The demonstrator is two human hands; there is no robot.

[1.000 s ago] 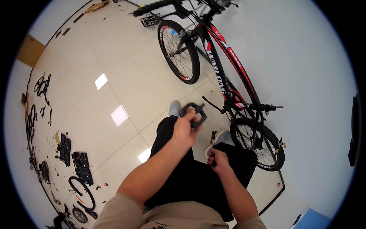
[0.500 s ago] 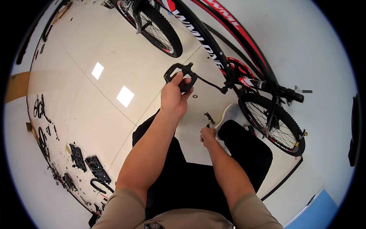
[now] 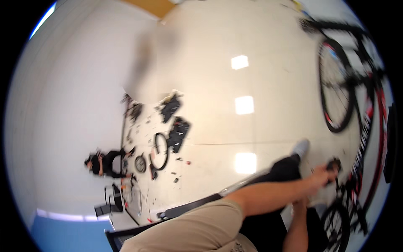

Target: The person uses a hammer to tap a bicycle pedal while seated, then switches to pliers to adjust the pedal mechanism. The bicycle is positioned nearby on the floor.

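Note:
My left hand (image 3: pixel 320 177) reaches to the right, closed on a dark bicycle pedal (image 3: pixel 333 166) beside the black and red bicycle (image 3: pixel 360 149), which is on the right by the wall. My right hand (image 3: pixel 299 203) is low between my legs, partly behind my left arm and blurred; its fingers look closed, and what they hold cannot be made out. My trousers (image 3: pixel 280 170) and pale shoe (image 3: pixel 300 149) are below the bike's front wheel (image 3: pixel 333 86).
Open black tool cases (image 3: pixel 179 134), a loose tire (image 3: pixel 167 155), a small wheel (image 3: pixel 140 164) and scattered parts lie left. Another person (image 3: pixel 105 164) in dark clothing is by the left wall, near a chair (image 3: pixel 111 201). Black chair framing (image 3: pixel 126 233) is beside me.
My view has swung left, so the bicycle is now at the right edge and another person shows. My left hand still holds the pedal; the tool at my right hand is no longer visible.

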